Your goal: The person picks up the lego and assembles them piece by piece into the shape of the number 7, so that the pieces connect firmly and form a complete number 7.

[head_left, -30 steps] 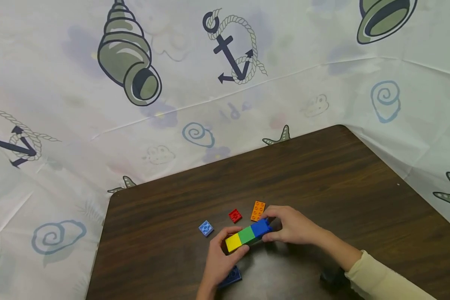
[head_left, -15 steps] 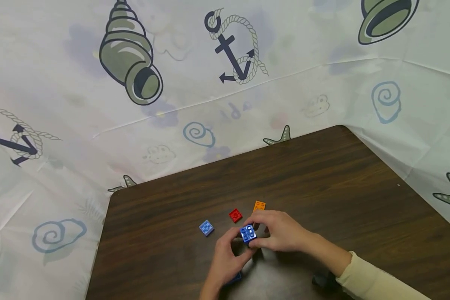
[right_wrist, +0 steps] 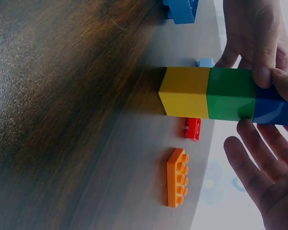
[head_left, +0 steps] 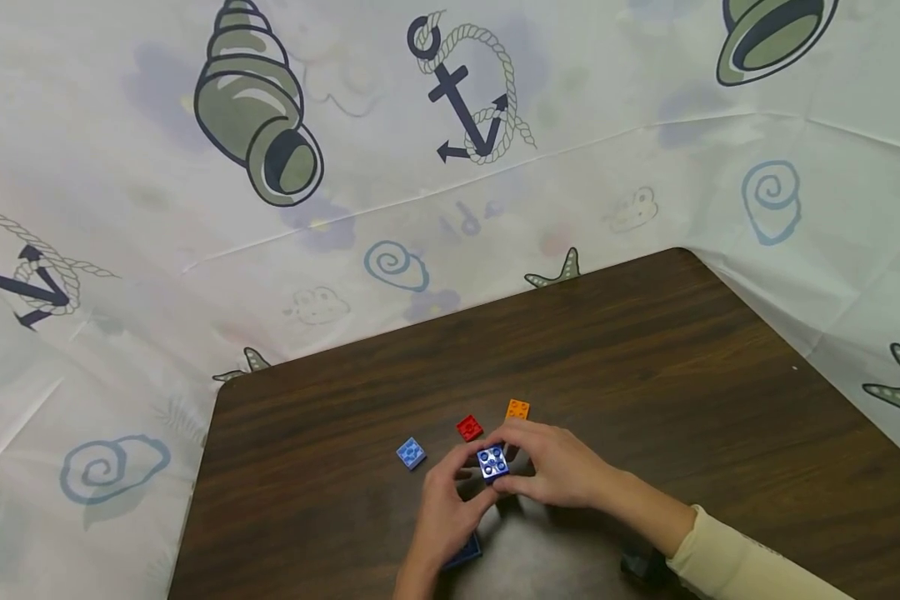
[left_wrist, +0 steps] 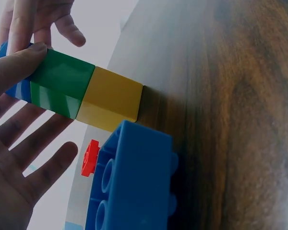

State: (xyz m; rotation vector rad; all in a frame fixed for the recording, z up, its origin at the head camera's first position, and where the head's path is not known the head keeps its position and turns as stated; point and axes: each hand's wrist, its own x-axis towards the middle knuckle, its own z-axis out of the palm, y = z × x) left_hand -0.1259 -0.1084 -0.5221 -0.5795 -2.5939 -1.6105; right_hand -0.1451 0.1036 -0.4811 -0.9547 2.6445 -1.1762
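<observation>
A stack of blue, green and yellow toy building bricks [left_wrist: 67,79] stands upright between my hands. Its blue top brick [head_left: 492,462] shows its studs in the head view, and the yellow brick [right_wrist: 186,91] is lowest, close over the table. My left hand [head_left: 446,510] pinches the stack near the top from the left, thumb on the green and blue bricks. From the right, my right hand [head_left: 562,468] pinches the blue brick between thumb and fingers. A larger blue brick [left_wrist: 141,179] lies on the table, partly hidden by my left hand in the head view.
Beyond the hands on the brown table [head_left: 645,350] lie a light blue brick [head_left: 411,453], a red brick [head_left: 469,428] and an orange brick [head_left: 518,409]. A dark object [head_left: 641,564] sits by the right sleeve [head_left: 742,554]. A patterned cloth [head_left: 360,150] hangs behind the table.
The brick stack was held slanting, with its yellow end to the left. It has been turned upright, blue studs up, and the right hand has moved left, closer to the left hand.
</observation>
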